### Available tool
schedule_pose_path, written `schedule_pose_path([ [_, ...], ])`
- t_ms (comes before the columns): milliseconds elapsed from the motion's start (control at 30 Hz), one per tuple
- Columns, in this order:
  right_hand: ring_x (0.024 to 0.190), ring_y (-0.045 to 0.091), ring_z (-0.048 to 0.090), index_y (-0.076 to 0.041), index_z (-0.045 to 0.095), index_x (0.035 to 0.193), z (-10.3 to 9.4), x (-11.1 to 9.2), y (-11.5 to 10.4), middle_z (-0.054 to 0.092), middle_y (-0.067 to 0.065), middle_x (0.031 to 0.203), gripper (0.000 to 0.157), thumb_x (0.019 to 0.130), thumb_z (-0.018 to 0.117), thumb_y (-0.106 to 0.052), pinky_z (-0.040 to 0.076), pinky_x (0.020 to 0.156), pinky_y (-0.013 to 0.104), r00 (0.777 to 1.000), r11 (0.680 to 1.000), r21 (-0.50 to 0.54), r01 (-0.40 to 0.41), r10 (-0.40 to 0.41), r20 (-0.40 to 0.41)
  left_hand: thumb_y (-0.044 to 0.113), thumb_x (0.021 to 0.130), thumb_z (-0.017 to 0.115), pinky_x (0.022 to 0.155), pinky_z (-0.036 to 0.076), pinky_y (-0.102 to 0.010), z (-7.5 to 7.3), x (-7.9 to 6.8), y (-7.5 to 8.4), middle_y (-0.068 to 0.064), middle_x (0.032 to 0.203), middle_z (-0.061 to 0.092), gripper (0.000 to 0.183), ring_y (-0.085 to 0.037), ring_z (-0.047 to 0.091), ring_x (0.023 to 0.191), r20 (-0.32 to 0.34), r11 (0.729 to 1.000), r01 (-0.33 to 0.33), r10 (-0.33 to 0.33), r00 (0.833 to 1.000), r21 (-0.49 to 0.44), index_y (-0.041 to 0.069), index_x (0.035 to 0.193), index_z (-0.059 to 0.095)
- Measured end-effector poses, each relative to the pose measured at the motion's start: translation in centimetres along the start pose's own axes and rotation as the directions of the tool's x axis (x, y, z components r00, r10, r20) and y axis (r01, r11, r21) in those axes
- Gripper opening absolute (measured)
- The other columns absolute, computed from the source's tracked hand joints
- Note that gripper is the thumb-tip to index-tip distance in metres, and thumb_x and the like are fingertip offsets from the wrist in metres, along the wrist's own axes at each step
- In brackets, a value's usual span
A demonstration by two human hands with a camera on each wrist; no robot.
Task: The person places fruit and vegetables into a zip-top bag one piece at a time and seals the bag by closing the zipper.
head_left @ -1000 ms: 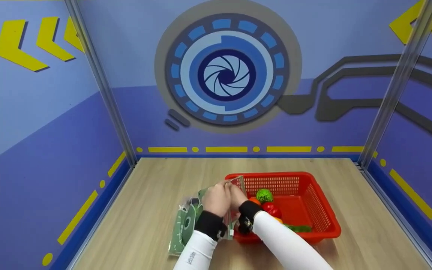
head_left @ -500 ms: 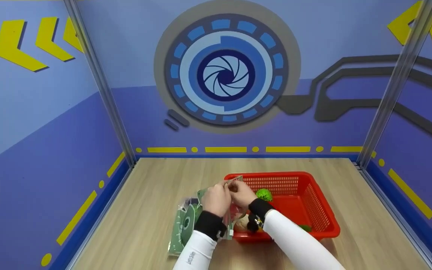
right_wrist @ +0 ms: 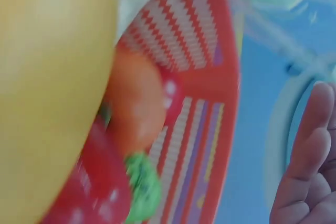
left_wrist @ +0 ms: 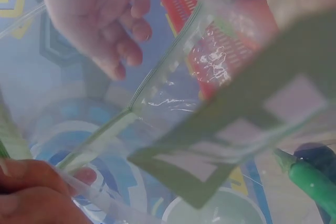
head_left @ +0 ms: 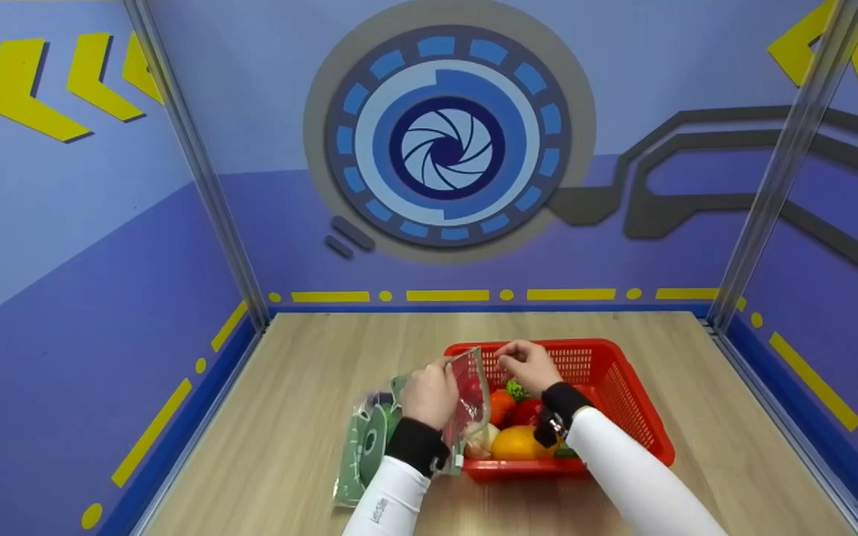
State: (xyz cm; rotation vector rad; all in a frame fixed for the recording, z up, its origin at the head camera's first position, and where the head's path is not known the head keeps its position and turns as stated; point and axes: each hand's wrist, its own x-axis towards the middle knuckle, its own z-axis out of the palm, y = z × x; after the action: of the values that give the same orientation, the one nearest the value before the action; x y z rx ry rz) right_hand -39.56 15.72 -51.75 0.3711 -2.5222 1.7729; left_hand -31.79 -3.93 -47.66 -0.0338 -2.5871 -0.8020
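My left hand (head_left: 429, 394) pinches the rim of a clear zip bag (head_left: 484, 402) with a green print; in the left wrist view its thumb and fingers (left_wrist: 37, 198) hold the plastic at the lower left. The bag's mouth gapes toward the basket. My right hand (head_left: 532, 366) hovers over the red basket (head_left: 634, 402), apart from the bag, fingers loosely bent around nothing. Beneath it lie an orange-coloured round piece (head_left: 502, 406), a red pepper-like piece (head_left: 526, 412), a yellow piece (head_left: 516, 444), a pale bulb-like piece (head_left: 480, 441) and a bumpy green ball (head_left: 517, 389).
Green and dark items (head_left: 384, 406) show behind the bag's clear plastic at its left part, on the wooden table (head_left: 310, 372). Printed blue panels (head_left: 265, 238) and metal posts (head_left: 198, 164) enclose the table at the back and sides.
My right hand has left the bag's rim and moved right over the basket, so the bag's mouth and the yellow piece now show. The left hand keeps its place.
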Motion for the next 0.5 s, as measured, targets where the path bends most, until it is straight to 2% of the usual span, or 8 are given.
schedule_pose_path([
  [133,0.085,0.023,0.068,0.004,0.068,0.11,-1.3,0.0,1.4,0.071,0.02,0.102,0.016,0.098,0.064,-0.006,0.055,0.081,0.034,0.999,0.989,-0.139,-0.049,0.05,0.003,0.017,0.1,0.063,0.062,0.058,-0.048,0.1,-0.1,-0.1,-0.015,0.097,0.08,0.022,-0.033,0.077,0.082,-0.022,1.0,-0.016,0.015,1.0,-0.011,0.009,0.114,0.078],
  [300,0.112,0.039,0.064,0.004,0.065,0.119,-2.5,-0.5,3.1,0.067,0.025,0.12,0.028,0.095,0.069,-0.011,0.051,0.099,0.052,0.99,0.94,-0.321,-0.119,0.138,0.038,0.017,0.1,0.063,0.061,0.058,-0.049,0.2,-0.1,0.0,-0.015,0.095,0.08,0.022,-0.034,0.077,0.081,-0.04,1.0,-0.023,0.024,0.999,0.006,0.01,0.113,0.078],
  [400,0.114,0.04,0.062,0.006,0.063,0.125,-2.9,-0.7,3.9,0.064,0.028,0.126,0.04,0.093,0.074,-0.017,0.049,0.101,0.054,0.978,0.912,-0.371,-0.172,0.203,0.047,0.019,0.1,0.062,0.062,0.058,-0.048,0.2,0.0,0.0,-0.015,0.095,0.08,0.022,-0.033,0.077,0.082,-0.032,1.0,-0.016,0.016,0.999,0.007,0.01,0.114,0.078],
  [500,0.109,0.037,0.063,0.008,0.061,0.129,-3.1,-0.8,4.6,0.065,0.027,0.124,0.054,0.09,0.079,-0.025,0.05,0.099,0.052,0.963,0.884,-0.42,-0.206,0.259,0.071,0.019,0.101,0.062,0.062,0.058,-0.047,0.1,-0.1,0.0,-0.014,0.096,0.08,0.023,-0.033,0.077,0.082,-0.02,1.0,-0.009,0.009,1.0,0.005,0.011,0.115,0.078],
])
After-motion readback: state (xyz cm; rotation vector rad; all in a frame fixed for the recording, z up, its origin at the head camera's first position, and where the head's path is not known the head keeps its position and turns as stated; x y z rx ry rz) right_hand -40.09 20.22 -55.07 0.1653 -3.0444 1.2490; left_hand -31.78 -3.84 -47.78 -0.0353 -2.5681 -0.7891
